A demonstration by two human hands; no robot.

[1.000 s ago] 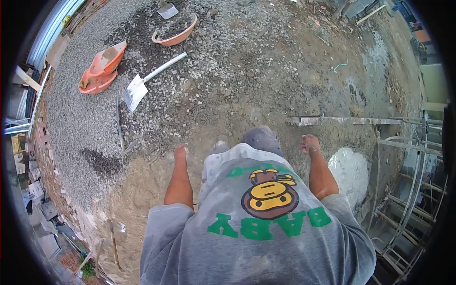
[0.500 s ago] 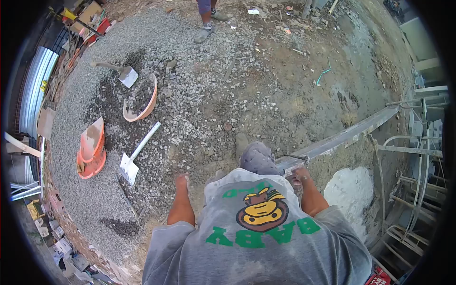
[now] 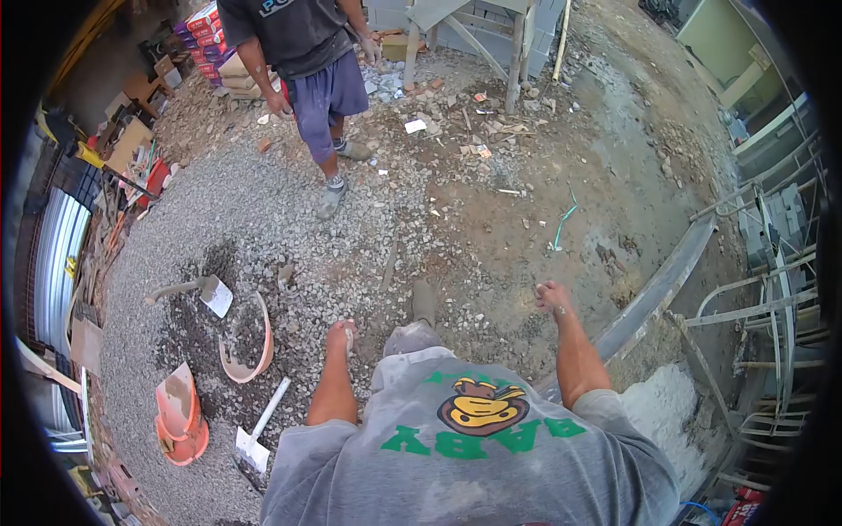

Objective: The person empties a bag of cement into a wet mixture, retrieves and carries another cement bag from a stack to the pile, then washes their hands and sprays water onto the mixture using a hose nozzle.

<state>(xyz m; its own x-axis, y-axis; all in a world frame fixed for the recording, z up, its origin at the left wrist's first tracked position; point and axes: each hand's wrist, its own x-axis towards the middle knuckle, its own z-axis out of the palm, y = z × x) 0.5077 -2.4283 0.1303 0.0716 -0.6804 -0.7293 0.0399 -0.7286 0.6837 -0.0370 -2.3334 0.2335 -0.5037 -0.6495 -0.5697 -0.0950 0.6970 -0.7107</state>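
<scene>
Right hand (image 3: 553, 298) reaches forward above the bare ground, fingers half bent and slightly apart, with nothing to be seen in its grasp. Left hand (image 3: 340, 335) hangs over the gravel (image 3: 368, 254), fingers curled inward and pale smears on the skin; its palm is turned from view, so I cannot tell how far it is closed or whether it has hold of anything. Nearest the right arm lies a long grey board (image 3: 653, 298), which runs slantwise from behind the forearm up to the metal frame (image 3: 776, 302) at the right. Its flat face is dull and smeared with paler grey, and a lighter strip marks its near edge. Beside it spreads a rough whitish patch (image 3: 667, 421). To the left of the left hand, an orange tub (image 3: 266, 355) sits in dark, damp-looking gravel, its rim showing as a curve. Just below the tub lies a shovel (image 3: 253, 450) with a pale handle and a whitish blade; more orange tubs (image 3: 180, 421), dusty inside, are nested nearby. Farther off, a person (image 3: 326, 88) in a dark shirt and purple shorts stands on the gravel.
</scene>
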